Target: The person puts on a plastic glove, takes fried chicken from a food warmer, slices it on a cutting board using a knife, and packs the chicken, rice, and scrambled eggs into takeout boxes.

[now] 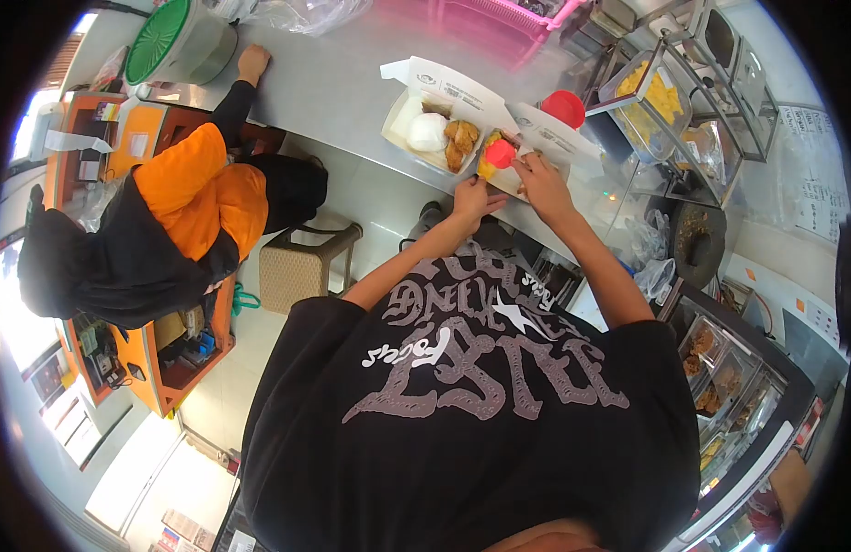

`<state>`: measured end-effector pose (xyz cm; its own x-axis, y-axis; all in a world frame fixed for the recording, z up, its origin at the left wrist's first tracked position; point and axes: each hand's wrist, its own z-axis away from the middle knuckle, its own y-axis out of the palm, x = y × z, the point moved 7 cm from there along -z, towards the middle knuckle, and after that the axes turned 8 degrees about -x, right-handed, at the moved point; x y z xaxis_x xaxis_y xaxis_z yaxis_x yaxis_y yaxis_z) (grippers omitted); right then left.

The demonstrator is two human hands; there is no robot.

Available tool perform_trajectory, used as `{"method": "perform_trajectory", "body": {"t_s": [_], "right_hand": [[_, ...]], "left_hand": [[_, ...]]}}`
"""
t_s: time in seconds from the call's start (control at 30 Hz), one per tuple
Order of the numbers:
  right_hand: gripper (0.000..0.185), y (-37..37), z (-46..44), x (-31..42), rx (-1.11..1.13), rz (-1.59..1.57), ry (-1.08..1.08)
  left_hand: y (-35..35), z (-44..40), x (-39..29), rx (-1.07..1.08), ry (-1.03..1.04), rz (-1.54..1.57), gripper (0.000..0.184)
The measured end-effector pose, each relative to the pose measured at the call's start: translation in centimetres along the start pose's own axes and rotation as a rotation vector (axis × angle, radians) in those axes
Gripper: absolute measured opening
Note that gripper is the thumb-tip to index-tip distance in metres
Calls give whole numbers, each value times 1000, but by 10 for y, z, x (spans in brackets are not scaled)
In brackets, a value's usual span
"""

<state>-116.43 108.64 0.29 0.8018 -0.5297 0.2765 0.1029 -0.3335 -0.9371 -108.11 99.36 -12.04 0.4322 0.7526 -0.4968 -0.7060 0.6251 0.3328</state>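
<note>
An open white box (416, 152) on the metal counter holds a white mound (428, 132) and fried chicken (461, 140). Right beside it is a second open box, its printed lid (559, 138) raised, with yellow food (485, 167) and a small red cup (501, 154) inside. My left hand (475, 199) touches the near edge of this second box, fingers bent; whatever it grips is too small to make out. Against the box's right side, next to the red cup, is my right hand (543, 187), fingers curled and partly hidden by the lid.
Behind the lid stands a red container (564, 109). A metal rack (706, 161) with a tub of yellow food (648, 97) is at right. A pink basket (526, 23) sits at the top, a green-lidded tub (182, 46) at left. A person in orange and black leans on the counter.
</note>
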Motion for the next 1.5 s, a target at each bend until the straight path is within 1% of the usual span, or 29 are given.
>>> {"method": "perform_trajectory", "body": {"t_s": [0.03,0.13,0.23,0.27,0.33,0.4,0.43,0.47,0.53,0.57,0.63,0.7,0.77,0.8,0.9,0.93,1.0,1.03,1.07,1.1,1.17,1.2,1.3,1.4,1.5], "right_hand": [[31,-9,0,1,-33,-35,33],[34,22,12,-1,-42,22,-39],[45,-35,17,1,-133,-207,207],[44,-65,25,2,-247,-315,276],[42,-106,55,-10,-324,-367,576],[39,-135,96,-41,-490,-259,747],[39,-144,115,-61,-575,-183,788],[38,-149,134,-82,-659,-103,827],[38,-148,148,-126,-710,-28,866],[38,-146,150,-152,-734,8,882],[38,-133,141,-201,-696,35,847],[36,-123,119,-230,-656,51,830],[31,-109,104,-262,-538,90,950],[28,-102,99,-278,-470,109,1006],[23,-88,89,-320,-422,148,1083],[22,-78,89,-335,-359,175,1096],[22,-89,84,-343,-594,196,998],[22,-94,83,-345,-710,208,949],[19,-98,78,-345,-782,239,916],[20,-91,74,-349,-714,191,922],[23,-80,64,-353,-582,98,929],[21,-81,61,-352,-617,98,919],[14,-84,55,-351,-620,90,839],[10,-81,55,-356,-576,33,741],[10,-79,50,-359,-493,-15,654]], "left_hand": [[0,5,-2,6,2,-2,32],[0,-3,3,105,0,60,34],[0,15,-3,138,-100,53,42],[-3,25,-1,104,-108,-10,44],[-5,47,-4,38,-108,-131,48],[4,69,-11,157,-71,-358,48],[13,79,-14,214,-53,-471,48],[30,89,-20,299,5,-549,46],[72,110,-32,471,124,-705,42],[98,117,-40,538,238,-756,40],[154,133,-50,664,470,-844,36],[210,145,-60,738,689,-984,35],[265,150,-63,814,941,-1170,37],[287,147,-59,833,938,-1211,39],[330,105,-36,811,1156,-1440,47],[341,89,-29,764,1239,-1494,51],[357,57,-18,669,1394,-1605,61],[364,39,-12,653,1369,-1631,66],[372,25,-8,637,1343,-1656,72],[376,12,-4,625,1308,-1682,78],[385,-5,-4,489,1338,-1696,87],[386,-9,-4,421,1346,-1702,91],[384,-20,0,332,1184,-1823,99],[373,-25,4,227,1182,-1712,100],[368,-28,6,266,1176,-1598,100]]}}
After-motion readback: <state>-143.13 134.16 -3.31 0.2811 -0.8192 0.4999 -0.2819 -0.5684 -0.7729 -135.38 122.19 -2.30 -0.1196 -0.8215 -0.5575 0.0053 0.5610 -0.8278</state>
